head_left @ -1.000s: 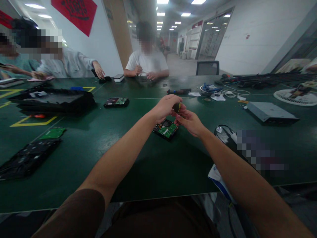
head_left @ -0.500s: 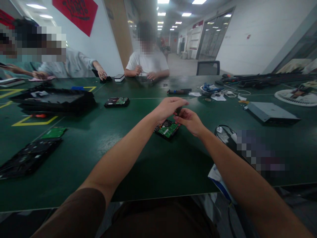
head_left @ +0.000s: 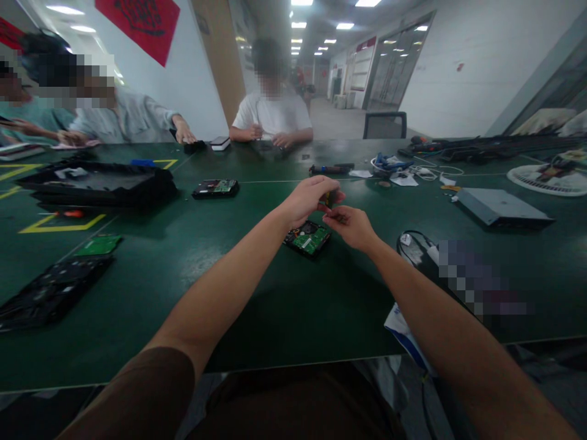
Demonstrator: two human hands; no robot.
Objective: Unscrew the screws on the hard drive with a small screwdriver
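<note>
My left hand [head_left: 310, 198] is closed round a small dark tool [head_left: 331, 197] with a yellow mark, held above the table. My right hand [head_left: 351, 226] is right beside it, fingertips pinched at the tool's lower end. Just beneath both hands a hard drive [head_left: 307, 238] lies on the green table [head_left: 257, 305], its green circuit board facing up.
A second hard drive [head_left: 215, 188] lies farther back. A black tray [head_left: 98, 183] and dark panels [head_left: 50, 293] are at the left, a grey box [head_left: 502, 208] at the right, cables [head_left: 413, 171] behind. Other people sit at the far side.
My left hand's fingers opened briefly half a second ago and have closed round the tool again. My right hand dropped slightly. The hard drive has not moved.
</note>
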